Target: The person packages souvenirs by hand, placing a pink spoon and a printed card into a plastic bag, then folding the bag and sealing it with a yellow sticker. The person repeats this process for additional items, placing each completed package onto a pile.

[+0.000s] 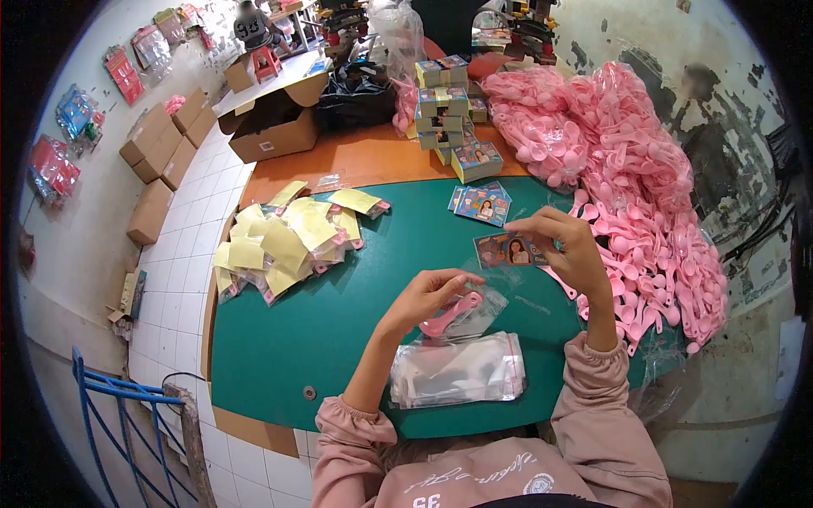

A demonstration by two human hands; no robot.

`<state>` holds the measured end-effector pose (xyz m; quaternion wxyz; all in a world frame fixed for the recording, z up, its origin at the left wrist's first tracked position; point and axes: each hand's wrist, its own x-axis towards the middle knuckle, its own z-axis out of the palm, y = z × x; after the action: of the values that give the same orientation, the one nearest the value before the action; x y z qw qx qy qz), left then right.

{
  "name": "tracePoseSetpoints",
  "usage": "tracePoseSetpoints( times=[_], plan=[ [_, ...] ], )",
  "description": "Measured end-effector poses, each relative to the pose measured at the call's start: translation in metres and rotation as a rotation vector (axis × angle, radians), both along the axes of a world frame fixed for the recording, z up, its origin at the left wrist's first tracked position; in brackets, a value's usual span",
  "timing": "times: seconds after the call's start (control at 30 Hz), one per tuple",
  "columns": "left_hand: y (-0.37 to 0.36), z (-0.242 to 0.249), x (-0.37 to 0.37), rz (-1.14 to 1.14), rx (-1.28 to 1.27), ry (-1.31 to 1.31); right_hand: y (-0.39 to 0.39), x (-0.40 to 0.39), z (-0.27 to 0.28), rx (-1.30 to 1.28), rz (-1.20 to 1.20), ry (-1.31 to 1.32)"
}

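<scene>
My left hand [436, 296] is closed on a clear plastic bag [484, 313] with a pink spoon [451, 317] inside it. To the right, my right hand [563, 241] pinches a printed card [508, 251] by its right part, a little above the bag. More printed cards [481, 203] lie on the green mat just beyond. A stack of clear empty bags [457, 370] lies near the mat's front edge, below my left hand. Loose pink spoons [635, 271] are heaped right of my right hand.
Packed bags with yellow cards [288, 237] are piled at the left of the green mat [279, 351]. Card stacks [476, 159] stand at the back, beside bagged pink spoons [542, 127]. An open carton [275, 131] is back left. A person [254, 30] sits far off.
</scene>
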<state>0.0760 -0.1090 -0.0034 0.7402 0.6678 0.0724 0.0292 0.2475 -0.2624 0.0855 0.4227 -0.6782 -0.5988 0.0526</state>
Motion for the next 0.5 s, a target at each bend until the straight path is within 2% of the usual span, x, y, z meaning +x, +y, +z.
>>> tracePoseSetpoints(
  times=[0.1, 0.17, 0.33, 0.5],
  plan=[
    [0.0003, 0.0042, -0.0004, -0.011, 0.022, 0.039, 0.0002, -0.0038, 0.0033, 0.086, -0.025, 0.001],
    [-0.0019, 0.0070, -0.0011, 0.008, 0.002, 0.039, -0.0006, -0.0039, 0.0029, -0.044, -0.003, -0.014],
    [-0.0040, 0.0033, 0.0004, 0.079, -0.048, 0.040, -0.0007, -0.0050, 0.0000, -0.117, 0.072, 0.005],
    [-0.0026, 0.0032, 0.0007, 0.062, 0.144, 0.064, -0.0030, -0.0011, -0.0043, -0.214, 0.165, -0.045]
  ],
)
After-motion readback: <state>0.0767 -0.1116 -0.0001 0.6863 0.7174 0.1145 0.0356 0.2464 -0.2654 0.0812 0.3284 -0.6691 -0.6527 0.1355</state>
